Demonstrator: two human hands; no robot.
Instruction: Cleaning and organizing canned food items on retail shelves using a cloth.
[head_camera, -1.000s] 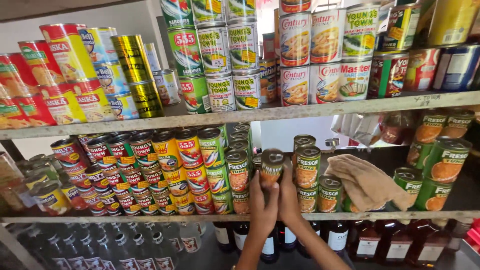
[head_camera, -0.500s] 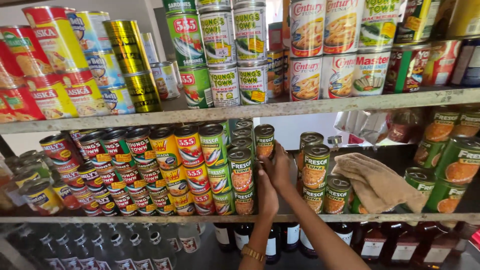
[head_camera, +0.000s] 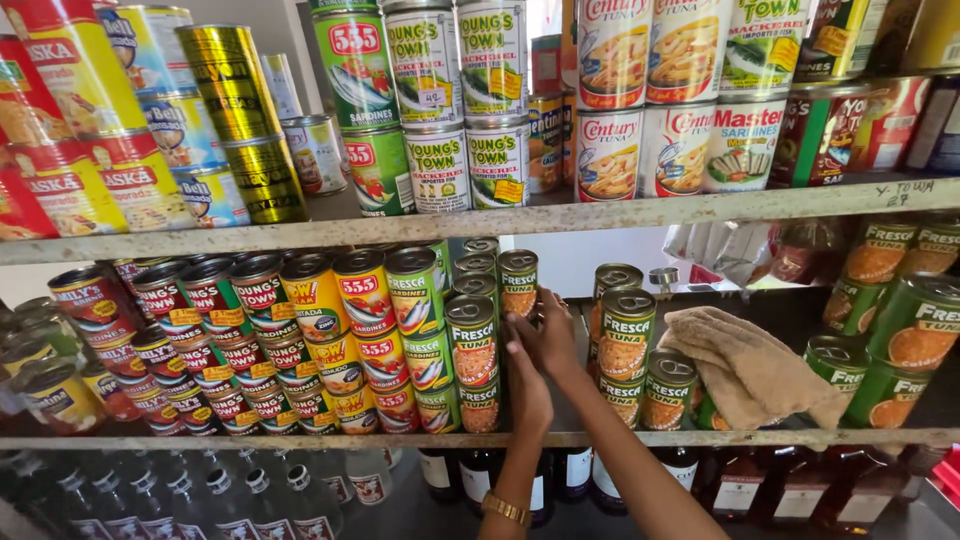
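reaching both hands into the middle shelf, around a green-and-orange can at the top of a stack.

the right hand (head_camera: 555, 335) pinches the top can (head_camera: 518, 283) from its 4 o'clock side, fingers curled on the wall, likely to steady it on the stack. the left hand (head_camera: 527, 385) lies flat, fingers pressed together, against the stacked cans (head_camera: 472, 350) at 8 o'clock, seemingly bracing the column. a folded tan cloth (head_camera: 745, 365) rests at 3 o'clock among green cans (head_camera: 625, 335); the wooden shelf edge (head_camera: 300, 440) runs below.

both hands (head_camera: 540, 350) at a green-labelled can (head_camera: 518, 283) on a wooden shelf (head_camera: 700, 437)
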